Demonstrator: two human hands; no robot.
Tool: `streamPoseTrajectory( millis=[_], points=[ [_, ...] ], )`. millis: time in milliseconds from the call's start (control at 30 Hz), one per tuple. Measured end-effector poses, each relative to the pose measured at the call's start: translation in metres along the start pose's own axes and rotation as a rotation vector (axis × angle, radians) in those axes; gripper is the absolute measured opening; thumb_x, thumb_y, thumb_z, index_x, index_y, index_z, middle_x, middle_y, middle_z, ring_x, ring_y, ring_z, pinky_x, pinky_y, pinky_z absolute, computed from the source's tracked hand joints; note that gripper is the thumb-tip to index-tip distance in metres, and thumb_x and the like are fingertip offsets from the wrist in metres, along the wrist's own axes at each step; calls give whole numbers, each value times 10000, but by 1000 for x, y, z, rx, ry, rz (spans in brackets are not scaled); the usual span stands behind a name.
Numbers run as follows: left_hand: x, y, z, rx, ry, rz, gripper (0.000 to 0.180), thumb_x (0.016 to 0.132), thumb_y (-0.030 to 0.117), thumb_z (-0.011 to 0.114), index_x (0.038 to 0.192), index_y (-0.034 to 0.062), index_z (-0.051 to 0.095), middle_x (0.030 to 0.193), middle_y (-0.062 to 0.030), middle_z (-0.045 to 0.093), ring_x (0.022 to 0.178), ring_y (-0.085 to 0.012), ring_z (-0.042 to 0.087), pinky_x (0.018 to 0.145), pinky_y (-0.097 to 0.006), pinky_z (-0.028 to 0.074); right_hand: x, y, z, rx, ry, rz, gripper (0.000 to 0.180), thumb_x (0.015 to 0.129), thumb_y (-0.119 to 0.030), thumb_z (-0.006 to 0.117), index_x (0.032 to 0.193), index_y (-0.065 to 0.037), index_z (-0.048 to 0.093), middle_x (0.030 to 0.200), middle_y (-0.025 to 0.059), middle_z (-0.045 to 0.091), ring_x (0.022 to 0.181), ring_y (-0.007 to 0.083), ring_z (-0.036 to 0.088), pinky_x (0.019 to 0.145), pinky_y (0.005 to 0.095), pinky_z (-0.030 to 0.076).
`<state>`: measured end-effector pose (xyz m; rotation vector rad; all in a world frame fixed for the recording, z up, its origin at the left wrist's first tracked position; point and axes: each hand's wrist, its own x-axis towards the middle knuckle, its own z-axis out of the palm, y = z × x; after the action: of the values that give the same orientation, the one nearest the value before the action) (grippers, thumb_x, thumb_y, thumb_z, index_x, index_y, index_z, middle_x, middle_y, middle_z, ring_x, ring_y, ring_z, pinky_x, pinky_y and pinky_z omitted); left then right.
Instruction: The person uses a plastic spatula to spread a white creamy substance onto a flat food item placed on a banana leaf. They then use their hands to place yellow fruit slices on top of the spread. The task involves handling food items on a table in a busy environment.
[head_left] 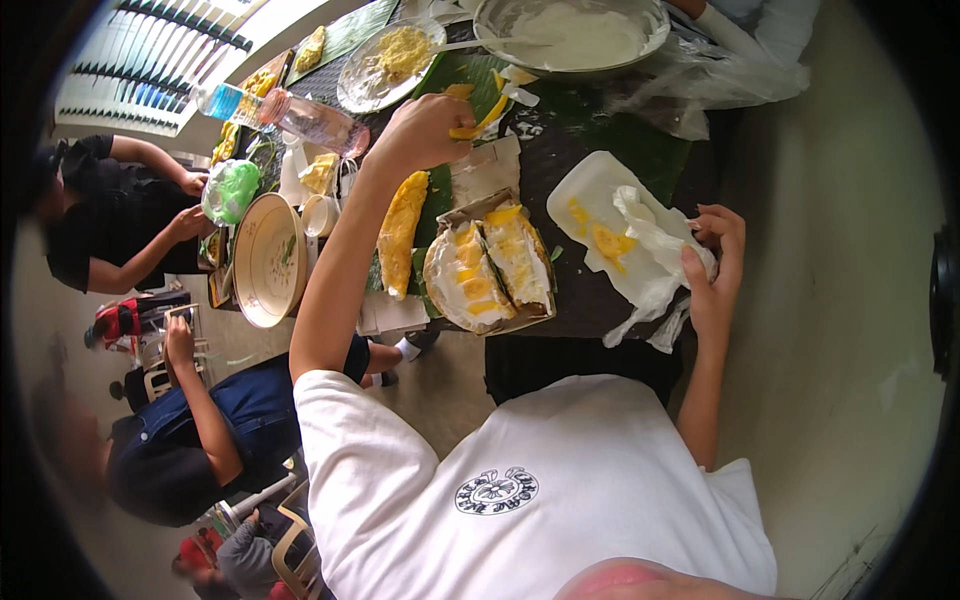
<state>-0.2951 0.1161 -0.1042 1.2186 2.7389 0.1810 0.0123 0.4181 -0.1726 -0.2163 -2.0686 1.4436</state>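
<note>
My left hand (425, 132) reaches across the table, its fingers closed on a thin yellow strip (487, 120) that looks like fruit peel. With my right hand (716, 258) I grip the edge of a white foam tray (592, 215) at the table's right, together with crumpled clear plastic wrap (648, 240). Yellow smears and bits lie in the tray, which is tilted. Between my hands, near the front edge, two cream-covered dessert halves (470, 280) with yellow slices on top rest side by side on cardboard. A long yellow piece of food (403, 235) lies left of them on green leaf.
A big bowl of white cream (575, 35) with a spatula stands at the back, beside a plate of yellow crumbs (400, 55). Bottles (315, 122), a cream-coloured basin (270, 262) and a cup (320, 215) crowd the left. Other people (130, 210) stand at the left.
</note>
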Motion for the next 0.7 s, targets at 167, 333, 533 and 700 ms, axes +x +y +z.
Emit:
streamPoseTrajectory(
  millis=[167, 333, 533, 700],
  points=[
    [4, -4, 0, -65, -58, -36, 348, 768, 239, 771, 1074, 77, 759, 1033, -136, 764, 982, -328, 725, 860, -430, 570, -2, 3, 1, 19, 11, -6, 322, 869, -169, 715, 1156, -45, 639, 1294, 118, 565, 966, 167, 517, 924, 328, 449],
    [5, -3, -2, -68, -112, -84, 302, 774, 236, 772, 1031, 79, 749, 987, -108, 765, 937, -306, 726, 802, -430, 562, -2, 4, 2, 22, 13, 14, 343, 870, -174, 707, 1182, -52, 632, 1319, 109, 553, 972, 155, 504, 949, 321, 441],
    [6, -9, 8, -30, -102, -63, 301, 718, 264, 811, 966, 105, 744, 922, -87, 761, 895, -315, 729, 781, -429, 564, -3, -3, 4, 93, 11, 58, 446, 842, -175, 696, 1261, -64, 590, 1344, 92, 539, 1008, 158, 493, 1005, 324, 425],
    [-2, 8, -2, 36, -95, -54, 318, 724, 304, 840, 945, 99, 738, 939, -83, 752, 920, -313, 717, 800, -424, 553, -2, -5, 3, 83, 23, 76, 479, 812, -166, 684, 1271, -68, 584, 1347, 91, 543, 1023, 169, 506, 999, 333, 434]
  ],
)
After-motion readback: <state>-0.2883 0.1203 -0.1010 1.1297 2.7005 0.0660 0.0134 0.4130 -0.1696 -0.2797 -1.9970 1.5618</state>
